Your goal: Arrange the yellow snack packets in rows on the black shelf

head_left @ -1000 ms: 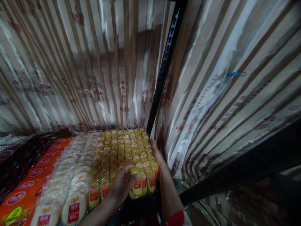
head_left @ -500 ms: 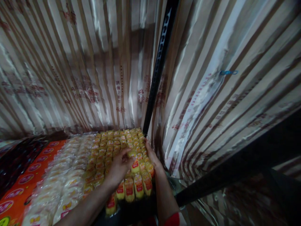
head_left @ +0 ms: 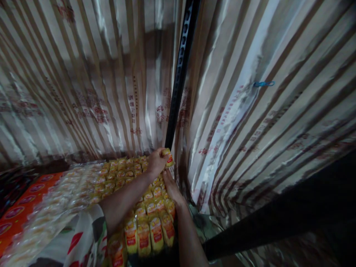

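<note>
My left hand (head_left: 157,162) grips a small yellow snack packet (head_left: 168,157) with a red label, at the far right corner of the display. Below it, my right hand (head_left: 170,183) lies along the right edge of the stacked packets, fingers stretched out and pointing away from me. Rows of the same yellow packets (head_left: 121,173) fill the space beneath my left arm. At the front, several packets (head_left: 156,233) stand upright with their red labels showing. My left forearm and sleeve hide part of the rows.
Left of the yellow packets lie rows of clear-wrapped pale packets (head_left: 71,191), then an orange printed strip (head_left: 29,202) and dark packages (head_left: 13,185). A black perforated post (head_left: 178,78) rises at the back corner. Striped sheeting (head_left: 111,74) with a blue clip (head_left: 264,83) hangs behind. A dark bar (head_left: 267,215) slants at right.
My left hand has moved away from me and to the right with the yellow packet, up to the back corner. My right hand stays along the right edge. The view has shifted slightly.
</note>
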Tool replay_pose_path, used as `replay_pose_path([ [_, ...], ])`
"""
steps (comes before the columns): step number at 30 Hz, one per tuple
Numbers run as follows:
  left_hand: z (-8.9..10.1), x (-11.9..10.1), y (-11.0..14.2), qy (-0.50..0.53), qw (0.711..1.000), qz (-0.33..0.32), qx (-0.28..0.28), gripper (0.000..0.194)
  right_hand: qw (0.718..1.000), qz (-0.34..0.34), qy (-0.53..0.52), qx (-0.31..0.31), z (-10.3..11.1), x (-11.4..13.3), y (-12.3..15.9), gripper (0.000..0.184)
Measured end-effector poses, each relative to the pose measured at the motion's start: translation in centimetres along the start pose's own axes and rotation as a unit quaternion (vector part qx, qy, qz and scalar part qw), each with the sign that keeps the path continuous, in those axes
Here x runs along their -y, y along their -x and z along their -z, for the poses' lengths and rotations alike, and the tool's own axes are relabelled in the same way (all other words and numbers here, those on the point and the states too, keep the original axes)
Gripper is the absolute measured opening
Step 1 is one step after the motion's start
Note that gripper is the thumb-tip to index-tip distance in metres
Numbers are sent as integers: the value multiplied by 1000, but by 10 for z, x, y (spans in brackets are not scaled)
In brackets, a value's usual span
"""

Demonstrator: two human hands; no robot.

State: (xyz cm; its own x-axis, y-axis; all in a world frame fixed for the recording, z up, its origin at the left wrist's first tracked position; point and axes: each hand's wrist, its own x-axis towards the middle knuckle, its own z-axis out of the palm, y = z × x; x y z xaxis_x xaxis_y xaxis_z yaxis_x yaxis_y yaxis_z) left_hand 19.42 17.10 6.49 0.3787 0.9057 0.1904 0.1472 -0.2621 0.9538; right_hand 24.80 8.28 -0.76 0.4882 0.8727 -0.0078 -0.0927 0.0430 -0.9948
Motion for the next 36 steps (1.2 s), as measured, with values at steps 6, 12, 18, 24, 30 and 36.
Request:
replay_pose_path([
  [6, -11, -4, -3, -190, 977, -67, 62, 27, 997, 12, 69, 28, 5, -9, -1, 64],
  [12, -7, -5, -9, -241, 966, -72, 65, 24, 993, 34, 104, 36, 0, 0, 2, 58],
  [18, -1, 11, -19, -169, 984, -44, 44, 19, 992, 61, 111, 17, -1, 1, 2, 61],
  [24, 1, 2, -20, -254, 961, -74, 83, 20, 983, 108, 145, 38, -1, 2, 0, 51],
  [30, 0, 7, -20, -305, 945, -69, 97, 23, 982, 117, 147, 20, -1, 5, 2, 48],
  [36, 0, 14, -22, -329, 931, -88, 132, 22, 979, 85, 185, -27, 2, -4, 0, 50],
])
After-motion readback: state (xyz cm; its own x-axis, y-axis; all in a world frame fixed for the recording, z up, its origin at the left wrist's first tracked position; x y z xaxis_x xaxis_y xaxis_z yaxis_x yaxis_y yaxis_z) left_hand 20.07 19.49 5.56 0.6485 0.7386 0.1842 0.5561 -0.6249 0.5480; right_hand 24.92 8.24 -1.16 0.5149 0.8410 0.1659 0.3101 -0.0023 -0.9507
